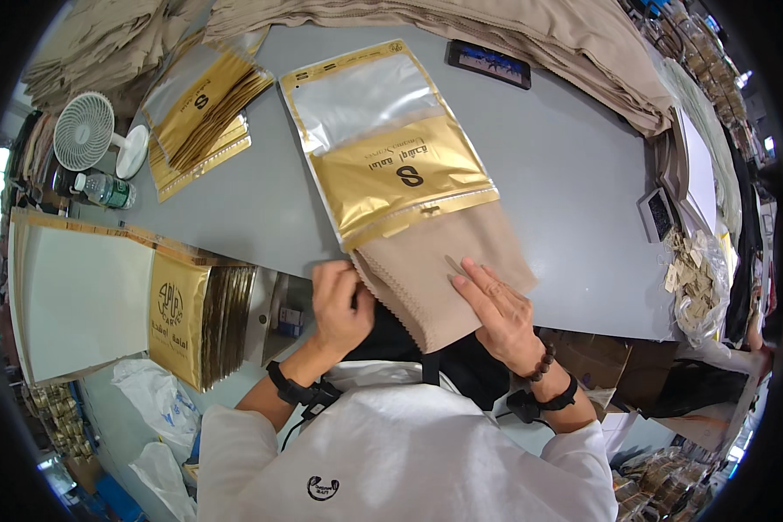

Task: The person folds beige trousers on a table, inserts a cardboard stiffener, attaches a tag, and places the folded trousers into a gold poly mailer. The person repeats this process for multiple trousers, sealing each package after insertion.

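Observation:
A gold and clear plastic bag [396, 178] lies on the grey table in front of me. Folded beige fabric [435, 287] with a zigzag-cut edge sticks out of the bag's near end and hangs over the table's front edge. My right hand [500, 317] rests on the fabric's right part with its fingers stretched out. Beside the fabric's left edge, just below the bag's lower left corner, my left hand [341, 304] is closed with curled fingers. What those fingers hold, if anything, is hidden.
A stack of gold bags [213, 109] lies at the far left, near a white fan [85, 130] and a water bottle [104, 190]. A phone [489, 63] sits at the back, before long beige fabric [574, 39]. Below left, a box [83, 287] holds several gold packages [183, 322].

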A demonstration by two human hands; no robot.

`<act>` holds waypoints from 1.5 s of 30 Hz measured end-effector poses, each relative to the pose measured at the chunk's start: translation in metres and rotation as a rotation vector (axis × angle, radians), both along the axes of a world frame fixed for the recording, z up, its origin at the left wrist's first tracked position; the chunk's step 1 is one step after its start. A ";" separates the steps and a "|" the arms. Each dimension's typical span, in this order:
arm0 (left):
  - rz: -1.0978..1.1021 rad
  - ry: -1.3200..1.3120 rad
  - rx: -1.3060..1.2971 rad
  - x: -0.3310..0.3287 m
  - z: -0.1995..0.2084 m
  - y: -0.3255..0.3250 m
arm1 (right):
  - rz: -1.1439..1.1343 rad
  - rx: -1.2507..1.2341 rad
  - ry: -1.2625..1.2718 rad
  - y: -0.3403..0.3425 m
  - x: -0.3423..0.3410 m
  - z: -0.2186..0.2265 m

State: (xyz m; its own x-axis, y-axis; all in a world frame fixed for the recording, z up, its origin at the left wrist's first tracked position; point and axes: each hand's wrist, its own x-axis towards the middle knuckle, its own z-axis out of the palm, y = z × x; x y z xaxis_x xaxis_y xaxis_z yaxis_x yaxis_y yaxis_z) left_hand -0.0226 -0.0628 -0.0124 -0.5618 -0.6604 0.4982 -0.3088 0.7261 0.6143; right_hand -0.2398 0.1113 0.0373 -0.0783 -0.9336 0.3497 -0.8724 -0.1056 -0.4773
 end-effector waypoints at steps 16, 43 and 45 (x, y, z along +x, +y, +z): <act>-0.208 -0.208 0.005 -0.044 0.024 -0.060 | -0.070 -0.075 -0.018 -0.034 0.020 -0.004; -0.373 -0.011 1.208 0.036 -0.008 0.084 | -0.404 0.446 -1.172 0.012 0.035 -0.012; -0.332 0.147 1.313 0.033 -0.008 0.086 | -0.279 0.542 -1.332 0.010 0.051 -0.014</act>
State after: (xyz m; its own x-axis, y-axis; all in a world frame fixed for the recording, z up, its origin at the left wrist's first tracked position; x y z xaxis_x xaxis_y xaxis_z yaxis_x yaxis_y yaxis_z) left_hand 0.0099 0.0230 -0.0200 -0.7825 -0.5351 -0.3184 -0.1077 -0.3873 0.9156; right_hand -0.1891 0.1216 0.0232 -0.2519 -0.8253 -0.5055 0.2744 0.4400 -0.8551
